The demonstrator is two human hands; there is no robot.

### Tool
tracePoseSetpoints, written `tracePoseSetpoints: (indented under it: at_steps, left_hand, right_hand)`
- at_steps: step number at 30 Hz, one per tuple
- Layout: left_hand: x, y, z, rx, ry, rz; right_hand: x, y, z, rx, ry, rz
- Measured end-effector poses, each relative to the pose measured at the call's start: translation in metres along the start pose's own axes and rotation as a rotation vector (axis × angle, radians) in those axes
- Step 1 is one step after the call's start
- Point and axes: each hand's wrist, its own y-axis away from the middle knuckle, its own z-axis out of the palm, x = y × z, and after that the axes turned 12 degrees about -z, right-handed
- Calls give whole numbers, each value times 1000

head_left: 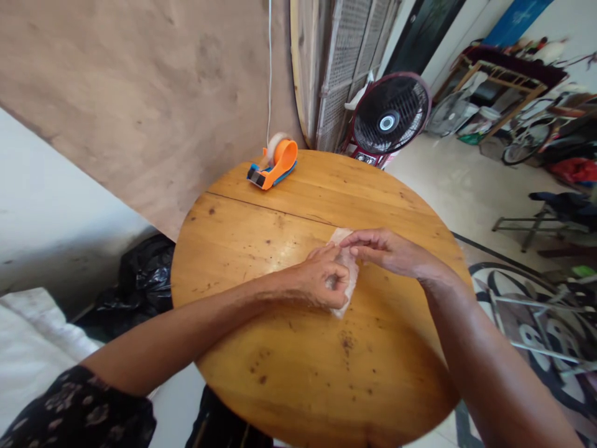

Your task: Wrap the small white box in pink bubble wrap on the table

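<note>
A small whitish, see-through packet, like folded bubble wrap or plastic film [341, 234], lies on the round wooden table [280, 348]. My left hand [324, 277] rests over it, thumb and forefinger curled into a loop, holding it down against the tabletop. From the right, my right hand [389, 250] reaches in with thumb and fingertips closed at the packet's far upper part, close to the left fingertips. Both hands cover much of the packet, and its contents cannot be made out.
An orange and blue tape dispenser [280, 163] with a roll of clear tape stands near the table's far edge, by a plywood board [140, 81]. Beyond the table is a fan [389, 118]. Black plastic bags [147, 274] lie at left; a metal rack [536, 311] stands at right.
</note>
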Motion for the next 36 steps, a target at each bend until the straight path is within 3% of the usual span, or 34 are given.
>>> tracePoseSetpoints:
  at_steps: [6,16,23,29,36]
  left_hand:
    - [2,0,0,-5,-2,-20]
    - [2,1,-1,-39,4,-56]
    - [2,1,-1,-31,-1,-49]
    - [3,1,-1,-29,-2,-49]
    - [7,2,-2,-23,-9,-60]
  right_hand:
    - [6,-5,4,94,54,103]
    - [9,-6,-13,92,-207,119]
    - [17,-22,-13,43,-72,155]
    - [18,-29,-19,81,-32,21]
    - [29,-28,-22,159,-66,116]
